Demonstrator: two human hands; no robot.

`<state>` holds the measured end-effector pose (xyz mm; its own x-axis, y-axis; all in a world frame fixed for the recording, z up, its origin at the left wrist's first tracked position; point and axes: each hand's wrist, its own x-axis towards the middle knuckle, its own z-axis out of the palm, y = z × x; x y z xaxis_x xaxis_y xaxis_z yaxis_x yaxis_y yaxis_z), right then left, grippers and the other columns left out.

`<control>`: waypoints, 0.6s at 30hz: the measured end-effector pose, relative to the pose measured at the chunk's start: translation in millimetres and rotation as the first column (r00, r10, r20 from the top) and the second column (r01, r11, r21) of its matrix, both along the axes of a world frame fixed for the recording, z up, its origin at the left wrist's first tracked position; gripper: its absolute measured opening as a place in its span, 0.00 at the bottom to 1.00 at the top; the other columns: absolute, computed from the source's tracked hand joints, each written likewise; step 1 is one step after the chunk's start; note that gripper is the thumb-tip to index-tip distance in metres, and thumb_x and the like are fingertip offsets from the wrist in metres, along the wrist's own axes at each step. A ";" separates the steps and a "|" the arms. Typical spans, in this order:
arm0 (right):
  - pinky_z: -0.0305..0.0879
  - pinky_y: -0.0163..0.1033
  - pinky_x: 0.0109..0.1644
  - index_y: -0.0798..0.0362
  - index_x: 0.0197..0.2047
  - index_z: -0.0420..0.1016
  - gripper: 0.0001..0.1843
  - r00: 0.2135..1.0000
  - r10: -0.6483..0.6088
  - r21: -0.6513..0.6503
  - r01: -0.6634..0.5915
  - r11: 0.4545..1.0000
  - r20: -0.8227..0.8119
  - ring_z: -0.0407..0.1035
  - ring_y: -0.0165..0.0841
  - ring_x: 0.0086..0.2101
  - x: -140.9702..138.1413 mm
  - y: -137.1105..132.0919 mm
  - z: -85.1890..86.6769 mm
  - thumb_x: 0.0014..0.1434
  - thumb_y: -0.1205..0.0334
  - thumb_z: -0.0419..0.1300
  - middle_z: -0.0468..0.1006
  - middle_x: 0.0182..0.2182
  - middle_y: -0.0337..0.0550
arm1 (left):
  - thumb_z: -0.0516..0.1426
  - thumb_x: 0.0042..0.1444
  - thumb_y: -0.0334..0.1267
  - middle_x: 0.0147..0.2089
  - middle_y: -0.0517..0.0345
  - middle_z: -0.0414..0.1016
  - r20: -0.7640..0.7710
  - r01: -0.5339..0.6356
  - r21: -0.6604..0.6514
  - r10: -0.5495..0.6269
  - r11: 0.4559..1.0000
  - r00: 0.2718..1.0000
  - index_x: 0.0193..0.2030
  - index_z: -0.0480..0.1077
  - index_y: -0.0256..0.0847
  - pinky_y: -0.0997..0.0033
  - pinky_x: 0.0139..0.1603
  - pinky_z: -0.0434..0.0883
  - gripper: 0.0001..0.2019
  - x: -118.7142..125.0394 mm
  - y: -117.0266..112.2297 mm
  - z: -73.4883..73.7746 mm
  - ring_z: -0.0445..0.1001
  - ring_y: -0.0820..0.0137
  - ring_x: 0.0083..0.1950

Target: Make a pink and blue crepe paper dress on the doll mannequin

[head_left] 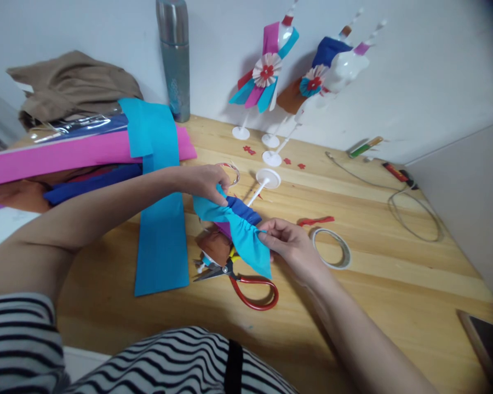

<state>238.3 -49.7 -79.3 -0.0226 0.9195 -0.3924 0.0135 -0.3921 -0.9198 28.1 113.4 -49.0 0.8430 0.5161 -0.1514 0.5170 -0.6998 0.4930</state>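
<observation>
A gathered strip of light blue crepe paper (242,232) lies across a white plastic stand with blue, purple and brown paper (230,219) on it, over the wooden table (353,306). My left hand (207,183) pinches the strip's upper left end. My right hand (290,243) pinches its lower right end. Both hands are closed on the paper.
Red-handled scissors (246,282) lie just below the paper. A tape ring (332,249) sits right of my right hand, with a red scrap (316,220) above it. A long light blue sheet (158,208), pink paper (66,153), two finished decorated stands (267,74), a metal flask (175,54) and a cable (414,213) surround them.
</observation>
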 end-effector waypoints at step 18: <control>0.58 0.33 0.25 0.52 0.28 0.76 0.19 0.993 -0.097 0.072 0.102 0.992 -0.066 0.63 0.26 0.21 7.1 -0.5 6.8 0.40 0.50 0.77 0.73 0.20 0.36 | 0.62 0.46 0.43 0.35 0.60 0.74 0.042 -0.025 -0.125 0.031 0.992 0.999 0.34 0.74 0.35 0.77 0.39 0.62 0.13 7.4 -2.7 30.8 0.69 0.71 0.39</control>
